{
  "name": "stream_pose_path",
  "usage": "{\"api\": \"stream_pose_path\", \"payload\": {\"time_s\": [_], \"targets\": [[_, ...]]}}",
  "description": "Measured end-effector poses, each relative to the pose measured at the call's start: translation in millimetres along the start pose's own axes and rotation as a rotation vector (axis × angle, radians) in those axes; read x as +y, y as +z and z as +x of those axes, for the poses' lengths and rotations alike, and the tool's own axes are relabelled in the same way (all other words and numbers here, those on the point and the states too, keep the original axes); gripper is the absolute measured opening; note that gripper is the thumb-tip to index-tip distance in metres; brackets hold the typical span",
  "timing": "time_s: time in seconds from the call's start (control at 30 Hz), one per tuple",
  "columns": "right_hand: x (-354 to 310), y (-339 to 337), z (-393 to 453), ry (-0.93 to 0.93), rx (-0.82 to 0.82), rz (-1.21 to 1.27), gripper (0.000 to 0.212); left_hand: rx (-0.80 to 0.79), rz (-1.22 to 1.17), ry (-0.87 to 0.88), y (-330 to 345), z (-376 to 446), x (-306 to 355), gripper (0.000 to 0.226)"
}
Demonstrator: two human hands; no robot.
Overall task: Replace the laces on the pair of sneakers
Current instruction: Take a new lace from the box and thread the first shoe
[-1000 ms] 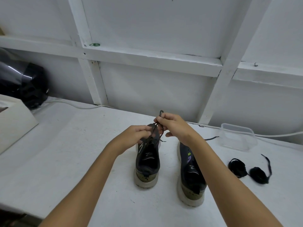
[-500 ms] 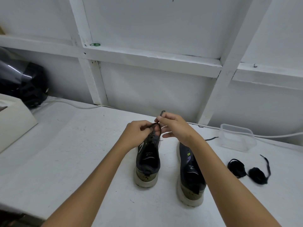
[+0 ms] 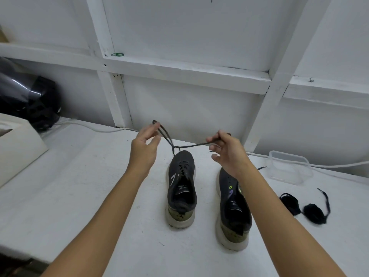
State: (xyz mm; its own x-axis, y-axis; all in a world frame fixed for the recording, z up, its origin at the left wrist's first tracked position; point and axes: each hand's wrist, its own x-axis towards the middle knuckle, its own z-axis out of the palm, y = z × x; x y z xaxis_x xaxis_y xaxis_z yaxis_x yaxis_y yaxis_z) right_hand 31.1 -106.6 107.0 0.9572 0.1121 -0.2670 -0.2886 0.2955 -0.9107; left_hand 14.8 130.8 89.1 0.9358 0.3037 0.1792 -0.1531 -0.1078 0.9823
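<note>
Two dark grey sneakers with pale soles stand on the white table, heels toward me: the left sneaker (image 3: pixel 181 188) and the right sneaker (image 3: pixel 232 208). A dark lace (image 3: pixel 169 139) rises from the left sneaker's toe and splits above it. My left hand (image 3: pixel 144 149) pinches the left strand, looped over its fingertips. My right hand (image 3: pixel 227 152) pinches the right strand, pulled out sideways. My right forearm covers part of the right sneaker.
Two bundled black laces (image 3: pixel 303 207) lie on the table at the right. A clear plastic container (image 3: pixel 289 166) sits behind them beside a white cable (image 3: pixel 339 165). A dark helmet (image 3: pixel 28 100) and a beige box (image 3: pixel 18 146) are at the left.
Both hands were together over the left sneaker's toe. They have moved apart and up, drawing the two lace strands out to either side.
</note>
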Motion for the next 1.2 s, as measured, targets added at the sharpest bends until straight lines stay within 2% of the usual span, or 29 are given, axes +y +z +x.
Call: {"api": "stream_pose_path", "payload": {"time_s": [0.1,0.2,0.33,0.4,0.47,0.5,0.57,0.67,0.77,0.83,1.0,1.13,1.2], "targets": [[4.5,-10.9,5.7,0.076,0.211,-0.202,0.021,0.126,0.373,0.110,-14.2,-1.9,-15.4,0.032],[18.5,-19.4,8.8,0.198,0.302,-0.540,0.024,0.141,0.609,-0.003,-25.4,-7.1,-41.6,0.030],[32.5,-31.9,6.9,0.288,0.208,-1.412,0.005,-0.094,0.936,-0.305,-41.3,-13.2,-70.3,0.026],[33.0,-30.2,1.9,0.301,0.223,-1.592,0.030,-0.249,1.107,-0.403,-47.3,-18.0,-70.2,0.027],[29.3,-23.1,-2.1,0.227,0.266,-1.647,0.049,-0.352,1.139,-0.378,-47.5,-20.0,-67.8,0.028],[28.2,-18.4,-2.8,0.176,0.284,-1.659,0.049,-0.364,1.091,-0.335,-46.0,-20.5,-66.1,0.027],[31.2,-6.7,-0.3,0.040,0.266,-1.614,0.042,-0.338,0.950,-0.211,-38.8,-21.2,-63.3,0.024],[40.4,12.5,5.6,-0.109,0.046,-1.312,0.018,-0.386,0.764,-0.090,-19.9,-21.4,-57.5,0.030],[54.1,23.5,9.4,-0.089,-0.138,-1.257,0.026,-0.454,0.704,-0.071,-2.9,-23.6,-55.2,0.035],[62.9,26.7,10.7,-0.123,-0.169,-1.298,0.028,-0.452,0.695,-0.071,3.3,-25.8,-56.7,0.028],[67.0,19.8,12.1,-0.195,-0.131,-1.296,0.011,-0.434,0.651,0.009,1.8,-27.0,-52.8,0.016],[50.9,1.9,9.9,-0.149,-0.095,-1.319,0.016,-0.417,0.633,0.007,-19.9,-21.9,-48.1,0.012],[39.7,-8.9,5.7,-0.124,-0.103,-1.457,0.017,-0.448,0.673,-0.008,-35.5,-18.2,-49.2,0.011]]}}
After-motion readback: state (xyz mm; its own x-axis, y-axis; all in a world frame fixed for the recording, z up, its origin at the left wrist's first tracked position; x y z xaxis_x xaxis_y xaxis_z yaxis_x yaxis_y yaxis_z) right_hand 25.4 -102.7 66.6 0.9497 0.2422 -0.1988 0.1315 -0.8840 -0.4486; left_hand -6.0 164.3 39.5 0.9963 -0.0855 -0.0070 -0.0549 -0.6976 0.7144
